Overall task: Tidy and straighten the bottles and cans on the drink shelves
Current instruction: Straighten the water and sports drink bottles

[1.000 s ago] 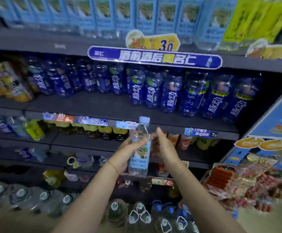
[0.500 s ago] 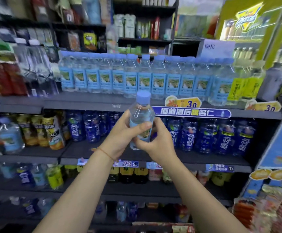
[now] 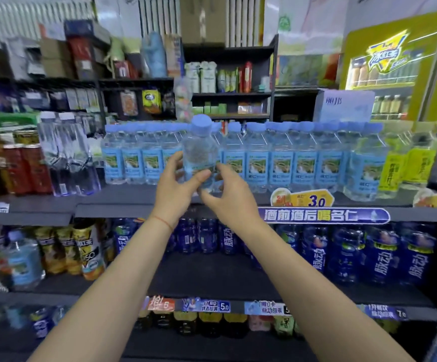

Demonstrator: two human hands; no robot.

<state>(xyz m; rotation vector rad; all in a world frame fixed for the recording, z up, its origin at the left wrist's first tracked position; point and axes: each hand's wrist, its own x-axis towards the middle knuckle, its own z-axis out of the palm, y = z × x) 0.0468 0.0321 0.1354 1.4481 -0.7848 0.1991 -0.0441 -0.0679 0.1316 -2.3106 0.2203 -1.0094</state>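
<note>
A small clear water bottle with a pale blue cap stands upright in front of the row of matching blue-label bottles on the top dark shelf. My left hand holds its lower left side, thumb across the front. My right hand pinches its lower right side with curled fingers. The bottle's base is hidden behind my hands, so contact with the shelf is unclear.
Clear tall bottles and red cans stand left of the row, yellow-label bottles to the right. Dark blue sports-drink bottles fill the shelf below. Price tags line the shelf edges.
Both hands have raised the bottle from in front of the lower shelves up to the top shelf's row of matching bottles. My view has tilted upward.
</note>
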